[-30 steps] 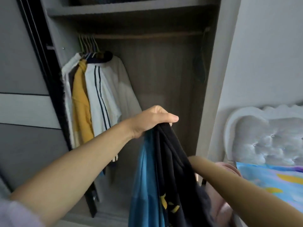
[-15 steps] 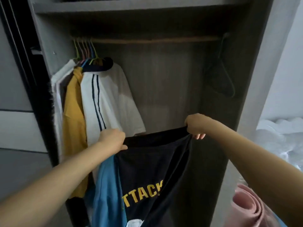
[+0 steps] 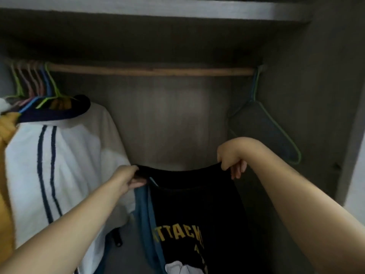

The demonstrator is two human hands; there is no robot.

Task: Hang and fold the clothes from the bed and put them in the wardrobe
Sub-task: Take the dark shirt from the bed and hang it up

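Here the black tee (image 3: pixel 197 210) hangs spread between both hands, inside the open wardrobe, below the rail (image 3: pixel 150 71) and in front of the back panel. Its top hem is pulled fairly taut, sagging a little in the middle, so the front with its yellow lettering faces the person; held this way the shoulders are found and squared, which is likely why it is stretched wide before going on a hanger. The left hand (image 3: pixel 128 179) pinches the left shoulder, fingers curled on the cloth, and in the same grip holds a blue garment (image 3: pixel 144 210) that trails down beside the tee, probably kept there so it need not be put down. The right hand (image 3: pixel 230 158) has its fingers curled over the right shoulder, clamped on the hem.

To the right, a spare hanger (image 3: pixel 264 131) dangles from the rail's far end against the side wall, well apart from the others, easy to reach for the right hand. I judge it the next thing wanted, though one hand must first let go of the tee.

At the left, the filled hangers are bunched together: a white shirt (image 3: pixel 65 155) with dark stripes outermost, a yellow garment (image 3: pixel 6 135) behind it. That crowding leaves the middle of the rail free. A shelf (image 3: pixel 177 8) caps the space.
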